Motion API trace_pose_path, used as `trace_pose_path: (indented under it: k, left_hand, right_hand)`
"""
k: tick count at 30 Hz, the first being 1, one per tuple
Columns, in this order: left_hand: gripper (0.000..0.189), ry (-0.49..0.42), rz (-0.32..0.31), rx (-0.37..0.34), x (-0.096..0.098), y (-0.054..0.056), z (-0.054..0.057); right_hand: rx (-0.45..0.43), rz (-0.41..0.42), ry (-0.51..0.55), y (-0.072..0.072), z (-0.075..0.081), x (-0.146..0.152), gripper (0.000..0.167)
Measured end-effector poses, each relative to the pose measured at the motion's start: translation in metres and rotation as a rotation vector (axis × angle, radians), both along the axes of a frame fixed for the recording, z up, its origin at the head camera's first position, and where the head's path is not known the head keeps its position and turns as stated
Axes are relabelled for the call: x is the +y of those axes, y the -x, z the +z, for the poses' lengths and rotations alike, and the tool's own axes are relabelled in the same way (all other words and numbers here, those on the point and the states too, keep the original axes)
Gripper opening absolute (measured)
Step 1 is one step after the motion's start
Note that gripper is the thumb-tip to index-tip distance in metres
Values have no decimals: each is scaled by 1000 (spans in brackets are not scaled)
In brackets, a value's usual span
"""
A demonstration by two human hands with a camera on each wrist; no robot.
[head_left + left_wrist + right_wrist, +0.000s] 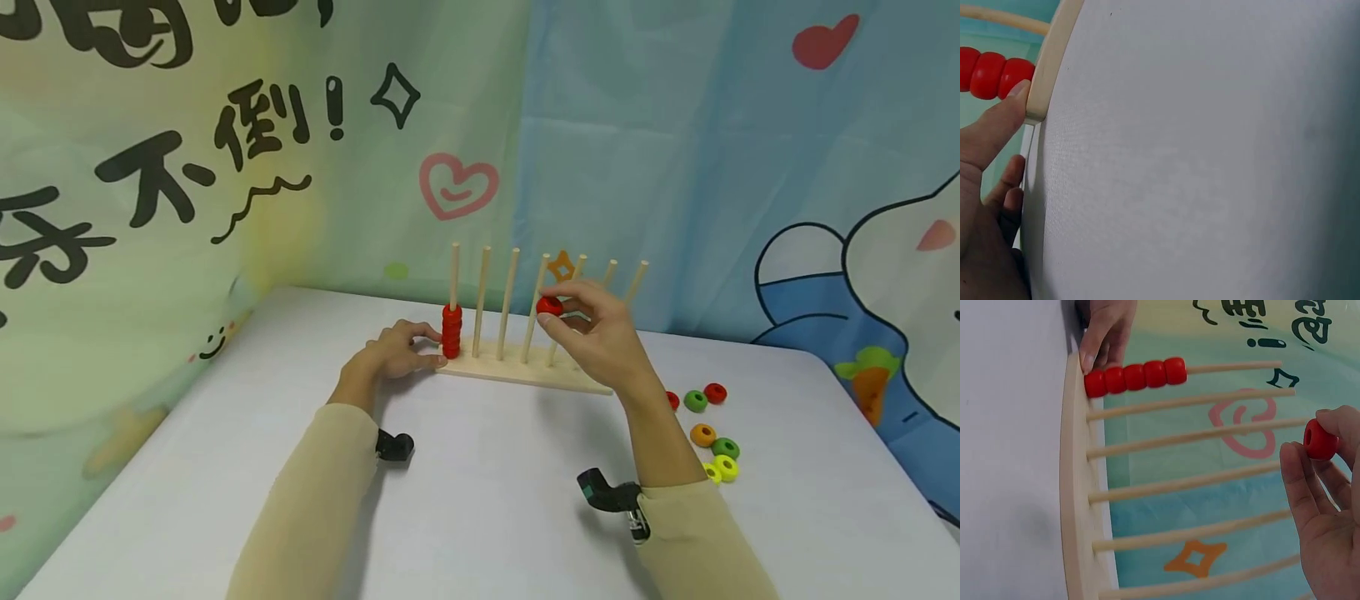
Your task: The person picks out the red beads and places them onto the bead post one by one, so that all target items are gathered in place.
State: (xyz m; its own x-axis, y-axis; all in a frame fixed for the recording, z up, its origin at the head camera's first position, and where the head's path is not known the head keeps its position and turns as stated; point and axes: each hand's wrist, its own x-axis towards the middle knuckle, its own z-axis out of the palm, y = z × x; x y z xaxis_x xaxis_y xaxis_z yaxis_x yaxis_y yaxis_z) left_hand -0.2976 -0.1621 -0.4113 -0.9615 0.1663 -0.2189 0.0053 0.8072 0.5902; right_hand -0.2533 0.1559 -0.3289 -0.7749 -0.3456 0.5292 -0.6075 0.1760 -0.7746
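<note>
Two beige sleeves (pixel 315 500) come in nearest me, over the white desk (pixel 465 517). The right hand (pixel 592 333) has its grip pinched on a red bead (pixel 550 307), up near the tops of the middle pegs (pixel 507 292), its hole running roughly along them. The rack (pixel 525 376) lies lengthwise left to right, pegs pointing up; the left hand (pixel 397 350) holds its left end, beside five stacked red beads (pixel 452 333).

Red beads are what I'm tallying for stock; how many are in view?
8: five red beads on the leftmost peg, one bead in the right hand, two beads on the table beside the right forearm, which partly covers one and may hide more.
</note>
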Motion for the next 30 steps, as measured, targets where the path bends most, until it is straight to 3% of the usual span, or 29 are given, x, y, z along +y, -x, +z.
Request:
trace_pose_path:
  k: [10, 16, 23, 30]
  left_hand:
    - [43, 1, 0, -6, -2, -2, -2]
    - [44, 9, -13, -7, -1, 0, -1]
    - [45, 11, -21, -2, -2, -1, -2]
    - [43, 10, -34, 10, -2, 0, -2]
  right_hand:
    - [-9, 33, 41, -1, -2, -11, 25]
    - [-11, 4, 27, -1, -5, -16, 29]
    - [1, 75, 65, 1, -3, -29, 34]
    - [20, 67, 75, 2, -5, -35, 33]
